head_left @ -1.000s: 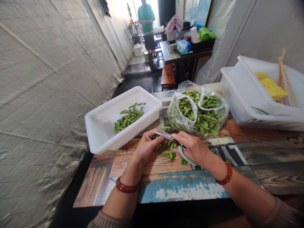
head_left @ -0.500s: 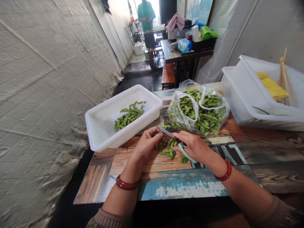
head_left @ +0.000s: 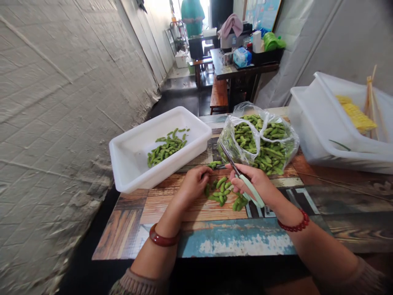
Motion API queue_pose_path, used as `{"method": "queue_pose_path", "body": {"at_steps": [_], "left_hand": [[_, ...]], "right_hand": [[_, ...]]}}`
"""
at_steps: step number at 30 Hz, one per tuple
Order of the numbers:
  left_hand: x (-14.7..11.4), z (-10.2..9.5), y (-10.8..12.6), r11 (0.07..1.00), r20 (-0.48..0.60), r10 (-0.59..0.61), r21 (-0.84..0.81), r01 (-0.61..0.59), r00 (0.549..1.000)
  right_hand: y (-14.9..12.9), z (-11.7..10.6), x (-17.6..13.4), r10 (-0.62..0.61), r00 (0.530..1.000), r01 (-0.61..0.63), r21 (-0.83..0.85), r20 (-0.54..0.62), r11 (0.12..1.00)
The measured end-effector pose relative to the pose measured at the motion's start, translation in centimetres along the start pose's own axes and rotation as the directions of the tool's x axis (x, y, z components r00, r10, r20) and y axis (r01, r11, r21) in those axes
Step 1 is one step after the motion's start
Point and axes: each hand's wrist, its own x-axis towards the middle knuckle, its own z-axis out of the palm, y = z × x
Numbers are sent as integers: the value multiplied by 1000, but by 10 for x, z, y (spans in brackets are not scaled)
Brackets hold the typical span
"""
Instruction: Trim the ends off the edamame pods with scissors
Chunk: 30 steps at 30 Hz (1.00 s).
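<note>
My right hand [head_left: 257, 180] grips a pair of scissors [head_left: 252, 191] with pale green handles, the blades pointing up and away to the left. Left of it, my left hand [head_left: 195, 181] is closed low over the table, its fingertips curled in. What lies inside them, if anything, is hidden. Loose green edamame pods [head_left: 221, 192] lie on the wood-patterned table between both hands. Beyond the hands, a clear plastic bag [head_left: 244, 155] bulges with more pods. A white tub [head_left: 130, 157] at the left holds a small heap of edamame pods [head_left: 168, 148].
Stacked white bins [head_left: 307, 119] stand at the right, with a yellow packet [head_left: 356, 114] and sticks [head_left: 369, 98] inside. A thin stick [head_left: 353, 186] lies across the table's right side. Farther off are a dark table [head_left: 225, 73], a bench [head_left: 219, 93] and a person in green [head_left: 193, 18].
The scissors have moved away from my left hand and now tilt more upright in my right hand. My left fingers have turned down toward the table. The view has shifted slightly.
</note>
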Motion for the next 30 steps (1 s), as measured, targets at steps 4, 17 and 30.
{"method": "queue_pose_path", "body": {"at_steps": [4, 17, 30], "left_hand": [[-2, 0, 0, 977, 85, 81, 190, -96, 993], [-2, -4, 10, 996, 15, 10, -94, -8, 1000], [-7, -11, 27, 682, 56, -274, -692, 235, 960]], "right_hand": [[0, 1, 1, -66, 998, 66, -83, 5, 994], [-3, 2, 0, -106, 994, 105, -146, 0, 984], [1, 0, -4, -281, 960, 268, -356, 16, 895]]}}
